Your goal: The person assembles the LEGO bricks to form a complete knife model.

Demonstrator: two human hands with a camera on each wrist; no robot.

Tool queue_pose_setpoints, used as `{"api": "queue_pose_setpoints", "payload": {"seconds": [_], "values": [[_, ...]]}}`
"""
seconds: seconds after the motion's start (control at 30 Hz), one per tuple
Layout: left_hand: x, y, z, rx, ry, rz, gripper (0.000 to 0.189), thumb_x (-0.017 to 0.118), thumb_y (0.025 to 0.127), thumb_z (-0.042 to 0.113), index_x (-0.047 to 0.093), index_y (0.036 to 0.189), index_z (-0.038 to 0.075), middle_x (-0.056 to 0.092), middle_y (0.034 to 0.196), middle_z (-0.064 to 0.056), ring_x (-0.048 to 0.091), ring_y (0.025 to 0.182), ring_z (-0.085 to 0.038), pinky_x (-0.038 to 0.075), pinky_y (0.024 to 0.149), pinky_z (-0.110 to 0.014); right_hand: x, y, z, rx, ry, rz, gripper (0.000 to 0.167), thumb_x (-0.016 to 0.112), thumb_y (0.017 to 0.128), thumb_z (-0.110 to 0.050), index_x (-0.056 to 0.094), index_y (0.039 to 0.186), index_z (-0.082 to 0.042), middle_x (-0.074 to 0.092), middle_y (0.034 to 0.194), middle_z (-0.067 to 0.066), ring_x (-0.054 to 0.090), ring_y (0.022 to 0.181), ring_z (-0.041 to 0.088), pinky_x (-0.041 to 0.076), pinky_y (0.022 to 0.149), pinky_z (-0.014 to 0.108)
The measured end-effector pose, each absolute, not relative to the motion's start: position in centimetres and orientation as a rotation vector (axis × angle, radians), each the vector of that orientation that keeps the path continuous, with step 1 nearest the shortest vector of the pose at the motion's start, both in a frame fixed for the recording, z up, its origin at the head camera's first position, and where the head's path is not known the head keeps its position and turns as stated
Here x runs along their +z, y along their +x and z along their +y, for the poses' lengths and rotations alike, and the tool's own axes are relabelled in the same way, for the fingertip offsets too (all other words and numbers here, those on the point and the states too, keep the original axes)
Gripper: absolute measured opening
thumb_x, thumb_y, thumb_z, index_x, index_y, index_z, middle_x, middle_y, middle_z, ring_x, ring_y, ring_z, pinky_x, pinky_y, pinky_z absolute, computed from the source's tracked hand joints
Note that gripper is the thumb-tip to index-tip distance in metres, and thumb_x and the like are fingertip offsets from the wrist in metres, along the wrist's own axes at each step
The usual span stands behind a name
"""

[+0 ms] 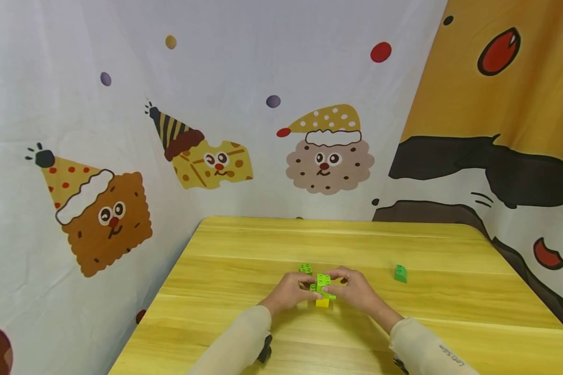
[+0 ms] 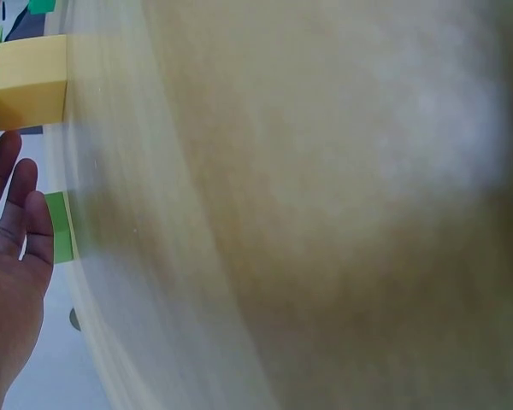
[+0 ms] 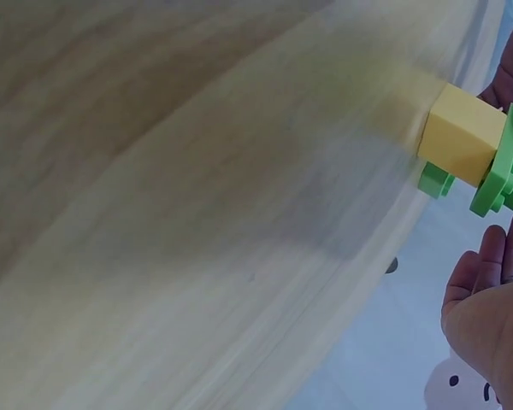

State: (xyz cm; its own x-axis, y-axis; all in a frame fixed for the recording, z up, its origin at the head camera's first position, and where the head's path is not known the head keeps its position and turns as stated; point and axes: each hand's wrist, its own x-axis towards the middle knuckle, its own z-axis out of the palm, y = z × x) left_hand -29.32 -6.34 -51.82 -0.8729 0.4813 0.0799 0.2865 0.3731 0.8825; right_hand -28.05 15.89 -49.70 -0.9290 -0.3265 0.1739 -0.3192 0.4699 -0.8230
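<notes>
A small stack of toy building bricks stands between the two hands near the middle of the table. At its base is a yellow brick (image 1: 322, 303), with a light green plate-like piece (image 1: 330, 297) over it and a studded light green brick (image 1: 323, 279) on top. My left hand (image 1: 287, 293) holds the stack from the left, thumb in front and index finger behind. From the right, my right hand (image 1: 357, 289) pinches the upper light green brick between thumb and index finger. In the left wrist view, the left hand's other fingers (image 2: 39, 224) extend beside the yellow brick.
Behind the left hand lies another light green studded brick (image 1: 305, 268). A darker green brick (image 1: 401, 273) with a sloped end sits off to the right on the wooden table (image 1: 244, 245). A printed cloth (image 1: 244, 67) hangs at the table's far edge and along its sides.
</notes>
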Motion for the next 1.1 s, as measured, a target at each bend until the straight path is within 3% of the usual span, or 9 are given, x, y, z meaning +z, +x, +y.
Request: {"api": "queue_pose_setpoints", "payload": {"seconds": [0.57, 0.77, 1.1], "values": [[-51.4, -29.2, -6.5, 1.522, 0.684, 2.429, 0.032, 0.08, 0.085, 0.031, 0.075, 0.115, 0.019, 0.066, 0.098, 0.011, 0.059, 0.09, -0.01, 0.052, 0.077, -0.025, -49.0, -28.1, 15.6, -1.498, -0.527, 2.668, 0.029, 0.083, 0.082, -0.032, 0.076, 0.107, -0.019, 0.067, 0.11, -0.004, 0.058, 0.102, 0.02, 0.045, 0.089, 0.043], [-51.5, -29.4, -6.5, 1.516, 0.683, 2.439, 0.031, 0.08, 0.085, 0.032, 0.075, 0.113, 0.02, 0.066, 0.098, 0.011, 0.058, 0.09, -0.01, 0.051, 0.077, -0.026, -49.4, -27.7, 15.5, -1.567, -0.51, 2.62, 0.034, 0.08, 0.085, -0.028, 0.074, 0.115, -0.012, 0.067, 0.115, 0.001, 0.058, 0.107, 0.024, 0.045, 0.093, 0.047], [-51.8, -29.3, -6.3, 1.528, 0.683, 2.414, 0.031, 0.08, 0.086, 0.03, 0.074, 0.114, 0.02, 0.066, 0.099, 0.011, 0.057, 0.088, -0.011, 0.051, 0.075, -0.026, -50.3, -27.0, 15.5, -1.642, -0.34, 2.591, 0.036, 0.081, 0.084, -0.032, 0.074, 0.114, -0.014, 0.067, 0.116, 0.002, 0.057, 0.113, 0.033, 0.048, 0.091, 0.049]]}}
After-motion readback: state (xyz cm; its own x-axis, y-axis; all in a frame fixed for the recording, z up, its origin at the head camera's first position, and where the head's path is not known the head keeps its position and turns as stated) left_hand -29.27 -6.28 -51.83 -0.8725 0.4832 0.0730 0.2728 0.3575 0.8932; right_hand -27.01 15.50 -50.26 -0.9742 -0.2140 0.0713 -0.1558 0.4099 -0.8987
